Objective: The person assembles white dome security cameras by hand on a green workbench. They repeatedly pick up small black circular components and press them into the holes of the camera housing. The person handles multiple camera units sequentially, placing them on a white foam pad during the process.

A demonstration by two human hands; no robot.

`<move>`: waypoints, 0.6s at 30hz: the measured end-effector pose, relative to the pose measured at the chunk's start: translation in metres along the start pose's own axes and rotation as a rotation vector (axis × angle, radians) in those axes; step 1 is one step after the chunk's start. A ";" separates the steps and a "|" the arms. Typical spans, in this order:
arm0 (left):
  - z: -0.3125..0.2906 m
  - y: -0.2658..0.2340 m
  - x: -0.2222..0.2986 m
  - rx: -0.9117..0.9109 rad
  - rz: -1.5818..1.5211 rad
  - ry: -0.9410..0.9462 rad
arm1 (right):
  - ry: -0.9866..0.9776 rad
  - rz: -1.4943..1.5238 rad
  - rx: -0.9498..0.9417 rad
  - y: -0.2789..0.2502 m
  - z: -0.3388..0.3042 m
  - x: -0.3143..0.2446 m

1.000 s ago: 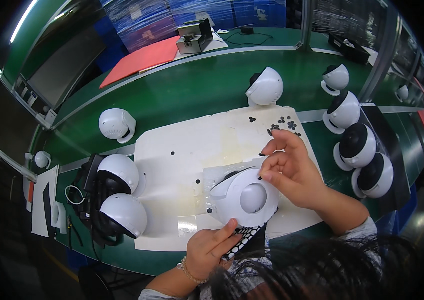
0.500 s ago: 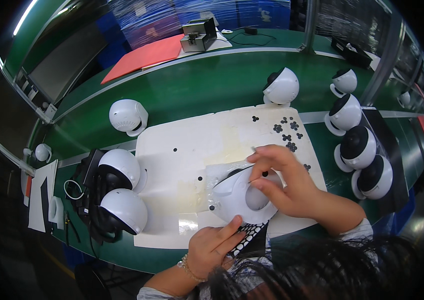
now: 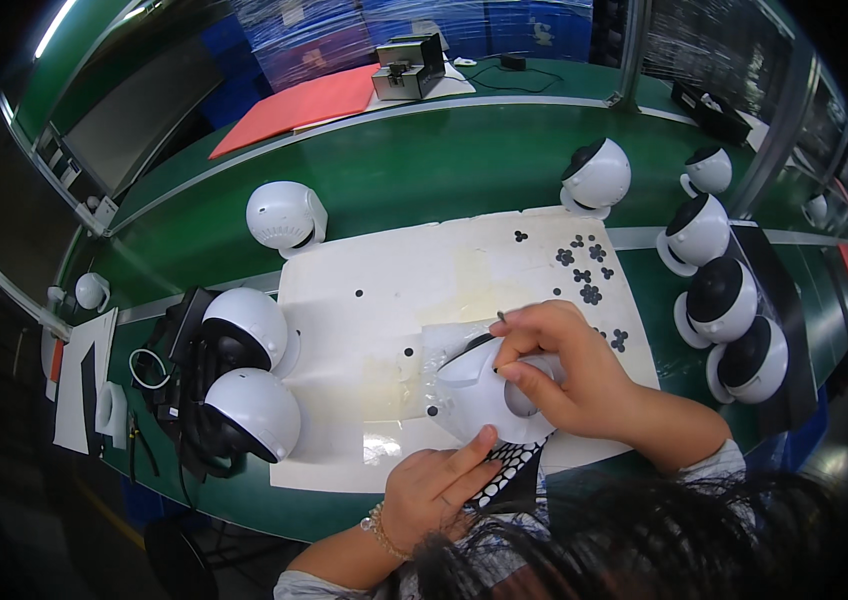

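A white round camera (image 3: 469, 402) lies tipped over on a clear plastic sheet (image 3: 432, 372), its base facing up toward me. My right hand (image 3: 559, 365) is above the base, thumb and index finger pinched on a small dark piece (image 3: 496, 370) near the thumb tip; the fingers partly hide it. Against the camera's near edge rests the index fingertip of my left hand (image 3: 434, 495). Under that hand's fingers is a black sticker sheet (image 3: 512, 468) with white round spots, which the hand holds; its thumb is hidden.
Black dot clusters (image 3: 591, 294) lie at the right of the white board (image 3: 334, 390). Several white cameras (image 3: 722, 298) stand at right. Two more (image 3: 252, 413) rest at left against black gear (image 3: 179, 400). Single cameras (image 3: 282, 213) stand behind the board. Pliers (image 3: 142, 445) lie far left.
The view has shifted slightly. My right thumb and index finger have come lower over the camera's base, and a small dark piece now shows at the thumb tip. My left hand stays at the near edge.
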State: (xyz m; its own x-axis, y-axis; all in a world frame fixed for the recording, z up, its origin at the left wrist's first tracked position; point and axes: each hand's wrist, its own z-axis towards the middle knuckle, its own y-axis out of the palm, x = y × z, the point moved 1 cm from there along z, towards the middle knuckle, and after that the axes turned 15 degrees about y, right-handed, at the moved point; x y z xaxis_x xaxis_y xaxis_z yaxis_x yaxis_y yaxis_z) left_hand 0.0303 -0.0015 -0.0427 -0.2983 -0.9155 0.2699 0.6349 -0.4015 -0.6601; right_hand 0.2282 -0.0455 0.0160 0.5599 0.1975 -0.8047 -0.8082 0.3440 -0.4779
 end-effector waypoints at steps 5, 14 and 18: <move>0.003 -0.001 0.007 0.055 0.038 -0.070 | -0.241 -0.555 0.058 -0.011 -0.012 -0.014; 0.005 0.002 0.002 0.094 0.034 -0.010 | 0.061 -0.155 -0.067 -0.006 -0.045 0.005; 0.006 0.001 0.002 0.105 0.053 0.000 | 0.072 -0.114 -0.077 -0.002 -0.044 0.008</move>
State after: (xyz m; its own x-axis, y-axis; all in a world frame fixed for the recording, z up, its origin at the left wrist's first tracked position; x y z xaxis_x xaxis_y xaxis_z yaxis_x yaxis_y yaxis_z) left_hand 0.0348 -0.0038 -0.0382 -0.2622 -0.9356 0.2364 0.7209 -0.3527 -0.5966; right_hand 0.2260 -0.0854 -0.0048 0.6366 0.0935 -0.7655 -0.7531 0.2890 -0.5910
